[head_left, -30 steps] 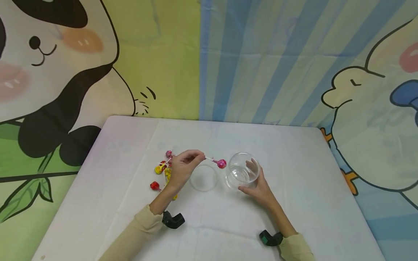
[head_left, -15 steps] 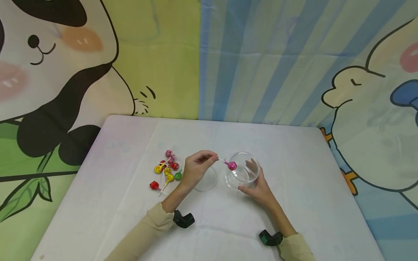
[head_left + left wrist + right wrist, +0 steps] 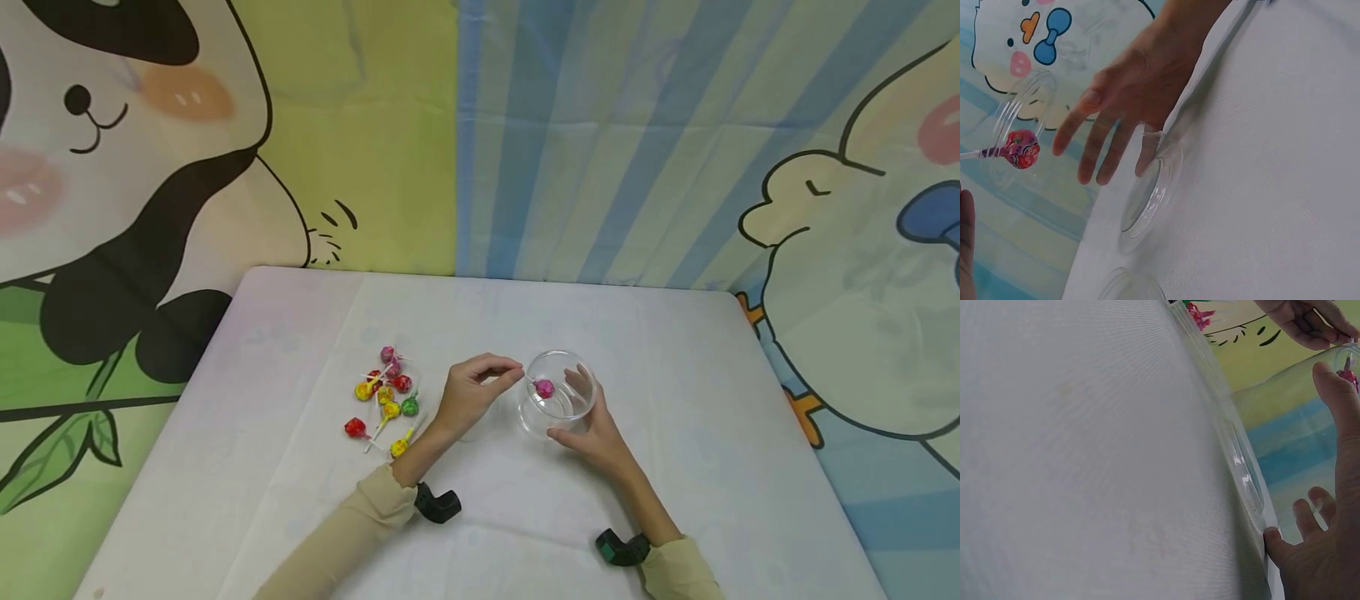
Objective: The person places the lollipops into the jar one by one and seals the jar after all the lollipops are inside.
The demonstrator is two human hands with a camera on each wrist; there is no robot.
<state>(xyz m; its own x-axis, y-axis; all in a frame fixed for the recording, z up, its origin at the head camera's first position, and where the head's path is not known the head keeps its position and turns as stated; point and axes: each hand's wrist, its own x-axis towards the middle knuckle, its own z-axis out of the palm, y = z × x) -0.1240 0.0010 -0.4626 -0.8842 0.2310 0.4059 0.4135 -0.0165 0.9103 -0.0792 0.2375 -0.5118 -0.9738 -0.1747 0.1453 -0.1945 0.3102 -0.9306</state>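
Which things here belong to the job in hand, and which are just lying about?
Job in hand:
pink lollipop, pinched by the left hand
clear jar, held by the right hand
loose lollipops, probably

Just about:
clear round piece, untouched, role unclear
cartoon backdrop

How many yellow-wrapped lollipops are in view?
4: one yellow-wrapped round lollipop on the white table's left half, a second to its right, a third just below, a fourth near the left forearm. More may be hidden.

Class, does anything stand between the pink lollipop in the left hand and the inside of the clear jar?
Nothing visible: the pink lollipop is at the uncovered mouth of the clear jar, and the right hand holds only its outside.
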